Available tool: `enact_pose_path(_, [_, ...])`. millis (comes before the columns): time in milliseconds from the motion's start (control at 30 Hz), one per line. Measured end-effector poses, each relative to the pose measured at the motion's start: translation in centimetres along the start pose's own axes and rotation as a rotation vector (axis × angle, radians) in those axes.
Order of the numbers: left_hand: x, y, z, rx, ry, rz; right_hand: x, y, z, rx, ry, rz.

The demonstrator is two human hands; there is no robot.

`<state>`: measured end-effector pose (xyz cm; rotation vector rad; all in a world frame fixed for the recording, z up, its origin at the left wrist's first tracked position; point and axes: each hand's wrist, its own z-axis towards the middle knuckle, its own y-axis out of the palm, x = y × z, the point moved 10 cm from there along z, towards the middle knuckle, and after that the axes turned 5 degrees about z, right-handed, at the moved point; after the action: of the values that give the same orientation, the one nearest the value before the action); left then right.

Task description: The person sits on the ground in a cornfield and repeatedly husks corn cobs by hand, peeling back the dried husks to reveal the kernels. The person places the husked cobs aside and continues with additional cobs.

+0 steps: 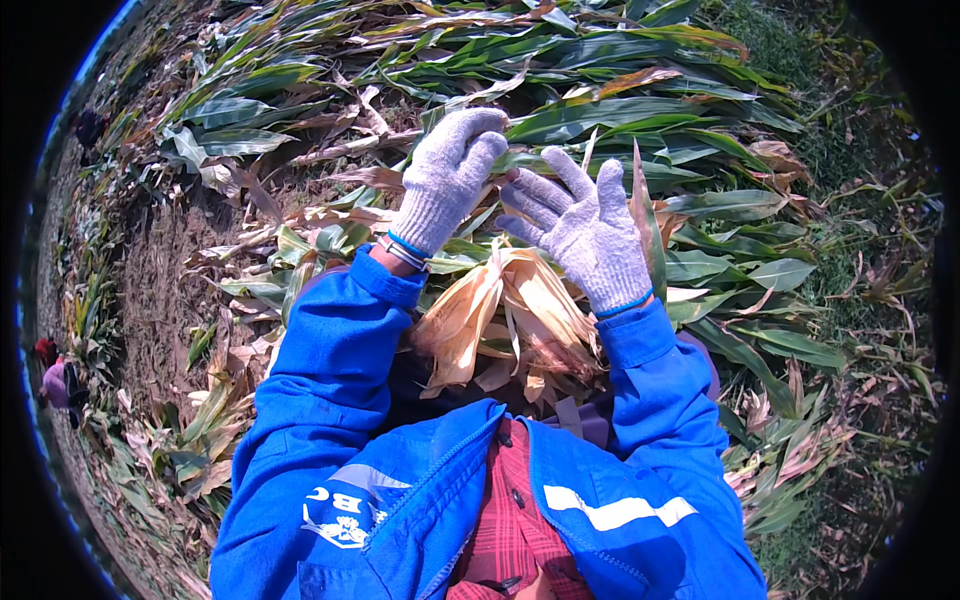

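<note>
Both my hands wear pale knitted work gloves with blue cuffs. My left hand (452,169) is raised over the cut corn plants, its back up and its fingers bent; a small gap shows beside the thumb. I see nothing in it, though its inner side is hidden. My right hand (581,225) is turned palm up, fingers spread, with nothing in it. A long dry-edged leaf (646,217) stands beside its thumb. Below and between my hands, dry corn husks (517,300) hang in two drooping bunches that meet at the top, brownish silk at their lower ends.
Green corn leaves (622,112) lie thickly in front and to the right. Bare soil (161,285) with dry leaves is at left. Low grass (847,285) borders the far right. Small figures of people (56,382) show at the left rim.
</note>
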<state>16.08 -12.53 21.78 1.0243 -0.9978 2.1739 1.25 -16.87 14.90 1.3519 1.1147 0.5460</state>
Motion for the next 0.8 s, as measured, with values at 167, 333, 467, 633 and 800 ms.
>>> enact_pose_path(167, [0.8, 2.2, -0.6, -0.203, 0.024, 0.114, -0.3, 0.2, -0.3, -0.013, -0.014, -0.021])
enact_pose_path(333, [3.7, 3.8, -1.2, -0.236, 0.385, 0.352, -0.4, 0.5, -0.4, -0.022, -0.026, -0.077])
enact_pose_path(467, [2.7, 1.2, -0.1, -0.071, 0.322, 0.336, -0.6, 0.5, -0.5, -0.003, -0.011, -0.049])
enact_pose_path(633, [0.5, 0.2, 0.2, -0.085, 0.021, 0.056, -1.4, 0.4, -0.6, 0.021, -0.055, -0.062])
enact_pose_path(800, [3.1, 3.8, -1.3, -0.273, 0.282, 0.221, -1.0, 0.8, -0.6, -0.015, -0.037, -0.169])
